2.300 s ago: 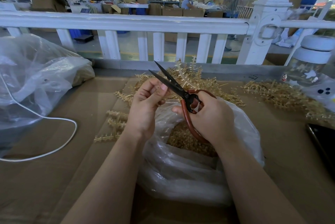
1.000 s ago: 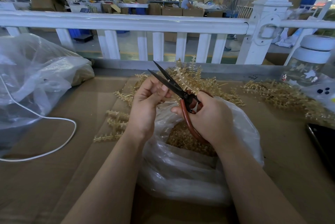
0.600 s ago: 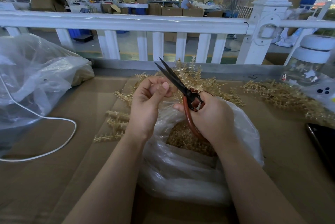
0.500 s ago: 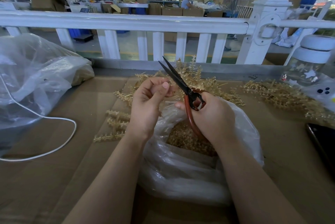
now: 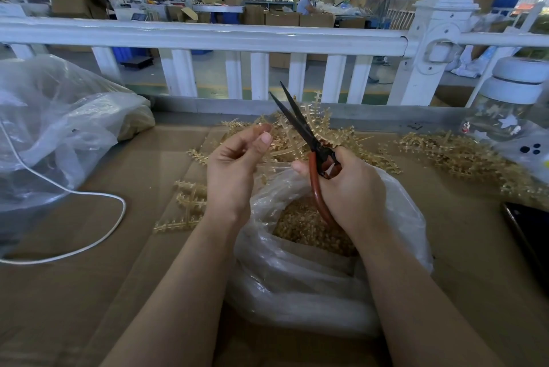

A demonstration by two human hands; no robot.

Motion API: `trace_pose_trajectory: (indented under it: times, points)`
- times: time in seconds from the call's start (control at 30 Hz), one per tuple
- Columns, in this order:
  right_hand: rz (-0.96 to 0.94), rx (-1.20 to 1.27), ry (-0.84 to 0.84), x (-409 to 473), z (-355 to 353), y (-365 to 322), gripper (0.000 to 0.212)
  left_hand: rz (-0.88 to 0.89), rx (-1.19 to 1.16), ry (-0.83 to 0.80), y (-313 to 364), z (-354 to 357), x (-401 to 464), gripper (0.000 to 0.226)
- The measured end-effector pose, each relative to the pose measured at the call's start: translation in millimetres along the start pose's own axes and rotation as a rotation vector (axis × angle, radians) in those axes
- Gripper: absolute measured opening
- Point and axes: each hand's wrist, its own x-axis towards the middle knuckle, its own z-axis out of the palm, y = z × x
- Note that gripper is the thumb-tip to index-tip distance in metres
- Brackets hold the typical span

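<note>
Scissors (image 5: 300, 126) have swung up and right off the left fingertips; the blades are now a narrow V clear of the left hand (image 5: 234, 170), tips aimed at the bench's far edge. Right hand (image 5: 349, 188) is wrapped round the red handles above the open clear bag (image 5: 401, 212) of tan offcuts mid-bench, while the left is raised beside it, fingers curled, thumb and forefinger pinching a small plastic piece (image 5: 262, 128). The piece is short and amber-tan, the same colour as the sprue pile (image 5: 347, 136) along the far edge.
</note>
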Motion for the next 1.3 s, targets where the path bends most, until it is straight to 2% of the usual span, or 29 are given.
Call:
trace_pose_trajectory:
  times: [0.13,0.3,0.53,0.77,0.93,1.13,1.3]
  points:
    - [0.005,0.022,-0.013,0.2,-0.9,-1.9,0.063,-0.080,-0.060,0.033,-1.0,-1.3,1.7,0.025]
    - [-0.042,0.043,-0.110,0.1,-1.3,-2.0,0.066,-0.152,-0.189,0.095,0.6,-4.8,3.6,0.037]
    - [-0.001,0.221,-0.215,1.9,-0.9,-0.3,0.053,-0.189,-0.327,0.194,1.3,-9.6,7.0,0.022]
    - [0.156,0.472,-0.233,5.3,-0.9,-3.7,0.044,-0.188,-0.169,0.057,2.3,-2.6,2.8,0.021]
    - [0.241,0.705,-0.336,8.4,-3.3,-7.6,0.028,-0.129,-0.028,-0.022,0.2,4.8,-2.7,0.008]
    - [0.241,0.772,-0.427,10.0,-2.8,-7.5,0.007,-0.075,-0.014,-0.039,-2.0,8.1,-2.6,0.019]
    - [0.234,0.746,-0.403,9.3,-0.8,-6.7,0.020,-0.058,-0.018,-0.054,-1.8,9.9,-4.5,0.010]
